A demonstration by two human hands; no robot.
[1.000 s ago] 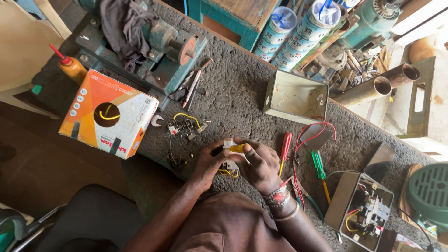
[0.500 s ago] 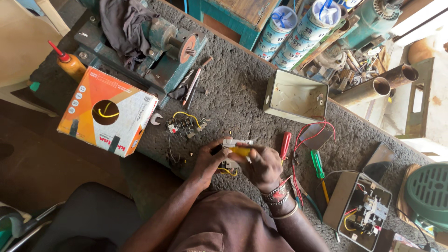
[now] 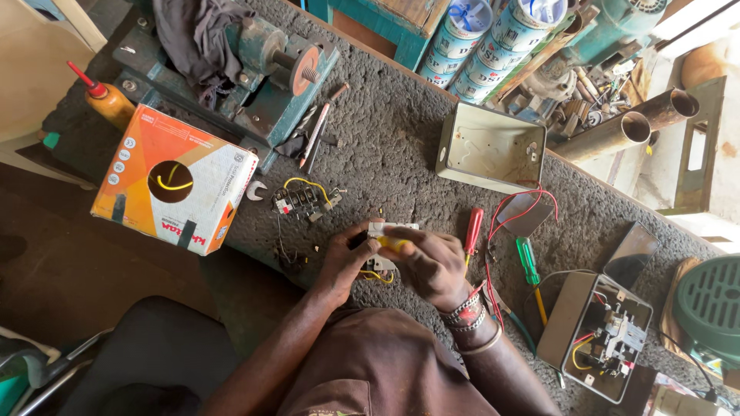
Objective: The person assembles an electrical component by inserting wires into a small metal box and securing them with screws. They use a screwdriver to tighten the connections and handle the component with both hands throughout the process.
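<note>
Both hands pinch a small switch part over the workbench edge.
The left hand (image 3: pixel 344 260) steadies it from below while the right hand (image 3: pixel 430 262) grips the white-and-yellow switch part (image 3: pixel 389 235) on top; red screwdriver (image 3: pixel 472 229) lies just beside.

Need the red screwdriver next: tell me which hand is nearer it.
Right. The right hand lies just beside the red screwdriver; the left hand is farther off, beyond the right.

An orange-and-white wire box (image 3: pixel 173 179), an empty metal box (image 3: pixel 491 148) and a red screwdriver (image 3: pixel 472 229) lie on the bench.
</note>
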